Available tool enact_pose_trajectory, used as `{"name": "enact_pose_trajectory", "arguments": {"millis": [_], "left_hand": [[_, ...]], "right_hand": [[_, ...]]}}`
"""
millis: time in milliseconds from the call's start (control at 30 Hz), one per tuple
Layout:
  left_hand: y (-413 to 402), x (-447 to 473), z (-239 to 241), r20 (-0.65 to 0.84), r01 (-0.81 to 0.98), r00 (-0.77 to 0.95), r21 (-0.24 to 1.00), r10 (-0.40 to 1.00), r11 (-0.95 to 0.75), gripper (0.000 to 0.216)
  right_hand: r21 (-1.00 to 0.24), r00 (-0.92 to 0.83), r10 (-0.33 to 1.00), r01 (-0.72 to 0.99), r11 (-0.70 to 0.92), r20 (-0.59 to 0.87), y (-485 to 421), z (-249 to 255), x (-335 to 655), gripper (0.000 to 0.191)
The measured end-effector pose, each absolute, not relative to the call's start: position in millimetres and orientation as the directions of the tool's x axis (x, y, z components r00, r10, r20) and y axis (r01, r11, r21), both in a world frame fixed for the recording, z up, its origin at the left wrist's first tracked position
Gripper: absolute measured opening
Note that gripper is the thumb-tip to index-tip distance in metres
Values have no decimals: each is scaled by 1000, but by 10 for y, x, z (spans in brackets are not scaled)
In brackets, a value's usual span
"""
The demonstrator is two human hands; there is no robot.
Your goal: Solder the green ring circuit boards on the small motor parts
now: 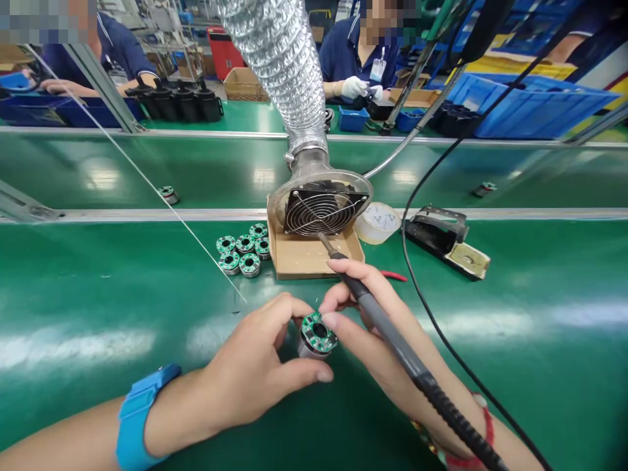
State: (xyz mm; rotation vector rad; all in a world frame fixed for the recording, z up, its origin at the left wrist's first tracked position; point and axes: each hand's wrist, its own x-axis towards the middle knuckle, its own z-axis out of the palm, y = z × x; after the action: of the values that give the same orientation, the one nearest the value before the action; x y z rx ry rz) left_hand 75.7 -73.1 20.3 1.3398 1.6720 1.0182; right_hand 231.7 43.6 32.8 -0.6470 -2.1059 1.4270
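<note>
A small round motor part with a green ring-shaped circuit board on top and a metal body is in front of me. My left hand grips it between thumb and forefinger, with a blue strap on the wrist. My right hand holds a soldering iron like a pen, tip pointing away, up toward the fan. Its thumb and a fingertip are at the board's right edge. Several similar motor parts stand grouped on the green bench, left of a cardboard tray.
A fume fan on a silver duct hangs over the tray. A tape roll, red-handled tool and soldering stand lie right. A black cable and white string cross the space. Two people work opposite.
</note>
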Motion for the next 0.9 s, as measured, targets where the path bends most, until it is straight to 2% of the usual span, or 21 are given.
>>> {"name": "enact_pose_trajectory", "arguments": {"millis": [100, 233, 333, 433, 500, 600, 700, 800, 900], "left_hand": [[-726, 758, 213, -84, 391, -168, 909, 982, 145, 32], [-687, 758, 244, -65, 444, -156, 887, 986, 129, 29], [-651, 776, 253, -80, 487, -155, 861, 985, 146, 27], [-606, 799, 215, -116, 579, -186, 789, 976, 204, 25], [-579, 798, 157, -141, 646, -183, 729, 973, 227, 22], [-575, 746, 44, -141, 647, -192, 726, 971, 233, 37], [-599, 637, -51, -129, 504, -272, 825, 954, 255, 55], [-604, 528, -98, -147, 340, -347, 901, 926, 270, 36], [-594, 480, -101, -127, 303, -332, 924, 935, 234, 8]], "right_hand": [[-937, -765, 626, 93, 336, 149, 443, 353, 2289, 42], [-924, -786, 577, 21, 383, 221, 449, 308, 2276, 40], [-894, -737, 611, 20, 447, 289, 430, 161, 2305, 41], [-824, -654, 668, 118, 555, 356, 400, -36, 2343, 49], [-741, -664, 661, 237, 629, 349, 392, -143, 2350, 52], [-614, -736, 589, 304, 728, 334, 417, -220, 2317, 43], [-580, -833, 473, 242, 778, 288, 475, -204, 2273, 42], [-615, -874, 419, 193, 764, 246, 517, -142, 2285, 45], [-680, -818, 483, 162, 715, 313, 499, -76, 2386, 48]]}}
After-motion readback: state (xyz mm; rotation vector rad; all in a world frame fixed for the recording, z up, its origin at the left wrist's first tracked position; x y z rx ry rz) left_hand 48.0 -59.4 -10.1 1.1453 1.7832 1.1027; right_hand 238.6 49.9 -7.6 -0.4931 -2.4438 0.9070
